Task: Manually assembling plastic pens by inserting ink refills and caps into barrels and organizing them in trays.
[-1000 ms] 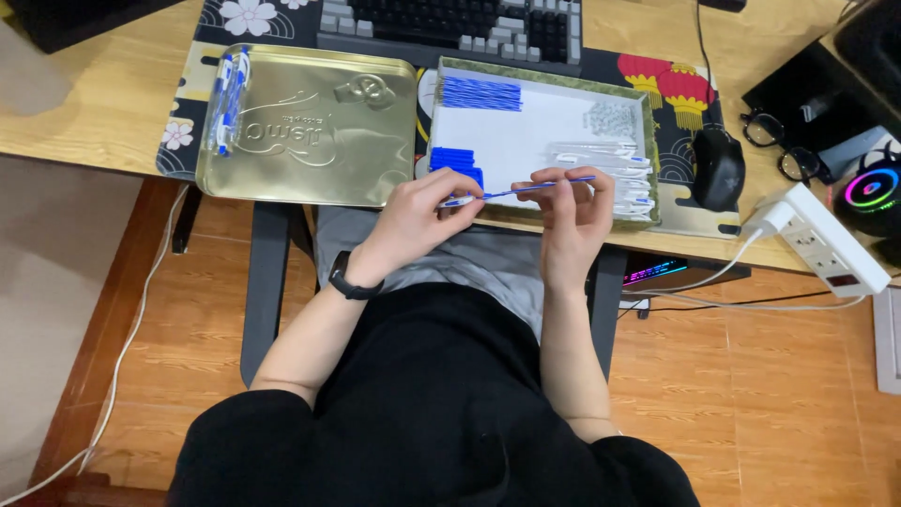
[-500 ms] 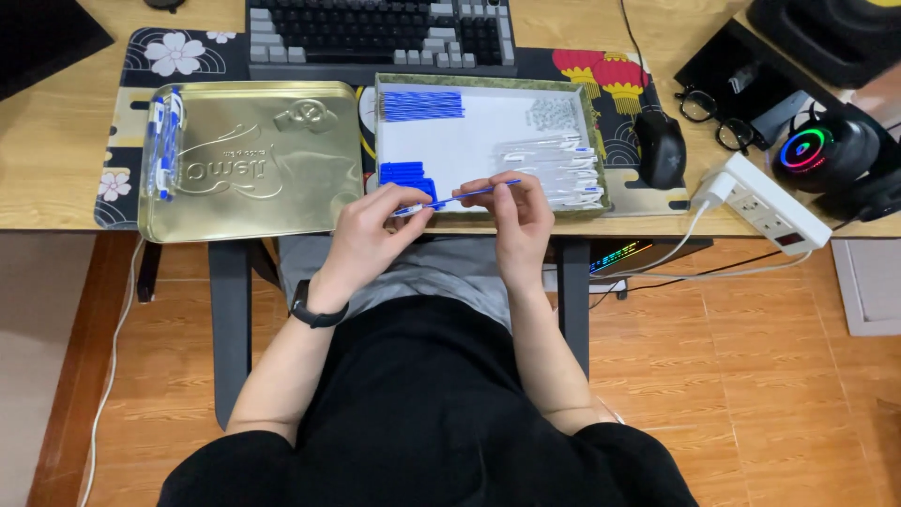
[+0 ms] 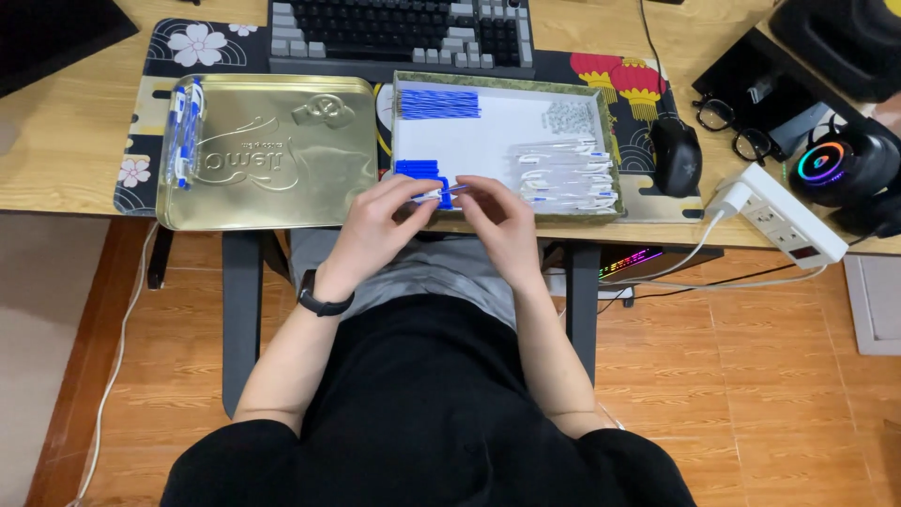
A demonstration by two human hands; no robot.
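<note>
I see a gold tin lid [image 3: 272,150], and a white-lined tray [image 3: 488,141] holding blue pen parts [image 3: 438,103]. My desk mat [image 3: 164,47] is black with white flowers and red lanterns. The headphones [image 3: 831,164] glow rainbow.

Both hands [image 3: 441,221] on blue pen [image 3: 441,193]

Both forearms extend toward 12 o'clock and converge. The left hand [image 3: 380,225] sits at 11 o'clock, fingers curled, thumb and forefinger pinched together. The right hand [image 3: 502,221] sits at 1 o'clock, fingers bent inward, fingertips facing the left hand.
</note>
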